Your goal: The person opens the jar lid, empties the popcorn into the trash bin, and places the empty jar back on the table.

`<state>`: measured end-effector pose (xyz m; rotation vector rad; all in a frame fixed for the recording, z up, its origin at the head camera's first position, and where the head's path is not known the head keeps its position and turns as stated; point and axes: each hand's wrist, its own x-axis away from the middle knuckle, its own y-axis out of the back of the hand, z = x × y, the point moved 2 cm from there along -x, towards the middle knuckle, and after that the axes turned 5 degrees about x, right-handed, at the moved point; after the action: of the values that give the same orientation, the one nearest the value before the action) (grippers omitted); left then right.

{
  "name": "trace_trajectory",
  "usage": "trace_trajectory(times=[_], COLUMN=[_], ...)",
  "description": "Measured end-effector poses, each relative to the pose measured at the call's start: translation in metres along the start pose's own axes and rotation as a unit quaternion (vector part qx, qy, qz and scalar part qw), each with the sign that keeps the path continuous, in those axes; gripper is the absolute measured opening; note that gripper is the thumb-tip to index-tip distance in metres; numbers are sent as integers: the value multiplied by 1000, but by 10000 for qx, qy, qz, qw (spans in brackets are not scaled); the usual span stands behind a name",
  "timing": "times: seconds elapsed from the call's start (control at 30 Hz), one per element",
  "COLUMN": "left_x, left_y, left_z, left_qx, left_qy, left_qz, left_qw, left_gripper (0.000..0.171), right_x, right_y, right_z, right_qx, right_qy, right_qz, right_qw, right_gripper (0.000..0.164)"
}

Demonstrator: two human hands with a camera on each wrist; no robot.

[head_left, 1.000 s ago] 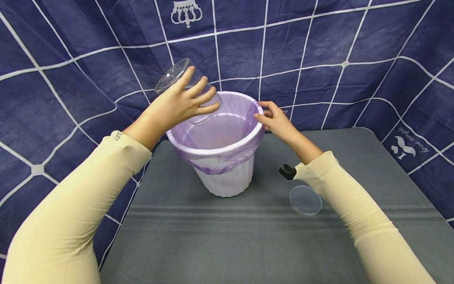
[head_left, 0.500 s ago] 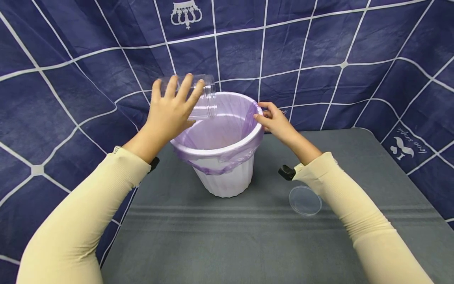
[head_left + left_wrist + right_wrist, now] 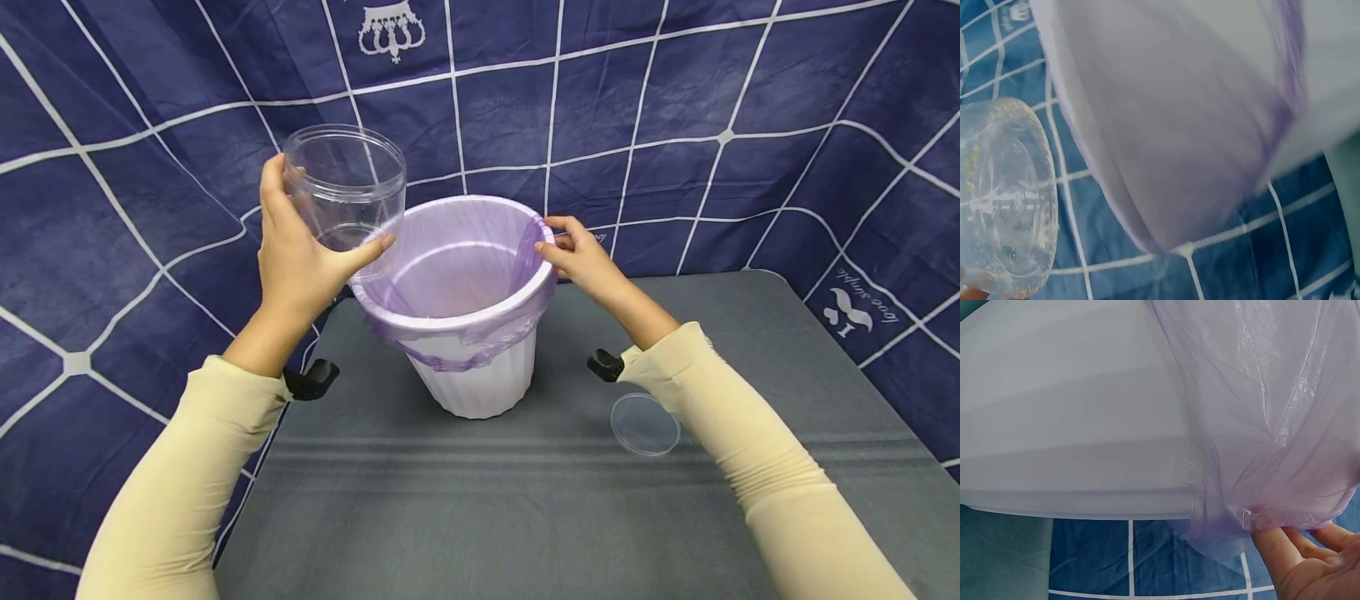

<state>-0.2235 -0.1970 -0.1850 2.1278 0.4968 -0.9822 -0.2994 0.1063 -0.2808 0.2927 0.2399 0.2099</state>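
In the head view my left hand [image 3: 292,262] holds a clear plastic jar [image 3: 352,204], thumb on the near side and fingers round the far left. The jar stands nearly upright, its open mouth up, above the left rim of a white trash can [image 3: 480,387]. A purple trash bag [image 3: 450,348] lines the can and folds down over its outside. On the opposite side, my right hand [image 3: 588,262] grips the can's rim over the bag. The left wrist view shows the base of the jar [image 3: 1010,200]; bag-covered rim meets the fingers of my right hand [image 3: 1313,565] in the right wrist view.
A clear round lid [image 3: 645,425] lies on the grey table [image 3: 480,508], beside my right sleeve [image 3: 720,425]. Behind the can hangs a blue curtain [image 3: 600,92] with white grid lines, and it continues along both sides.
My left hand has turned the jar from tipped over the can, mouth downward, to nearly upright, and has drawn it leftward. The right hand keeps its place on the rim.
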Motion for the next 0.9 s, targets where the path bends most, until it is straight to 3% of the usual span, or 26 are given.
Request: trace_trajectory(times=[0.1, 0.2, 0.4, 0.6, 0.77, 0.9], left_x=[6, 16, 38, 64, 89, 105], left_y=[2, 2, -5, -16, -29, -37], left_z=[-5, -16, -42, -60, -68, -73], left_qx=[985, 1797, 3115, 3440, 3764, 3896], left_qy=[117, 102, -284, -600, -812, -1074], left_qz=[-122, -139, 71, 401, 819, 957], left_qw=[9950, 9836, 9498, 9362, 9193, 9097], left_gripper=[111, 112, 113, 115, 115, 112], right_x=[0, -1, -1, -2, -2, -2], right_y=[1, 1, 0, 1, 1, 1], right_z=[-1, -2, -2, -3, -3, -2], right_qx=[-23, -61, -124, -95, -131, -122], right_qy=[36, 66, 48, 74, 52, 50], right_qz=[-2, 4, 2, 72, -1, -9], right_qw=[10000, 10000, 9999, 9999, 9999, 9999], right_gripper=[51, 51, 51, 52, 50, 50])
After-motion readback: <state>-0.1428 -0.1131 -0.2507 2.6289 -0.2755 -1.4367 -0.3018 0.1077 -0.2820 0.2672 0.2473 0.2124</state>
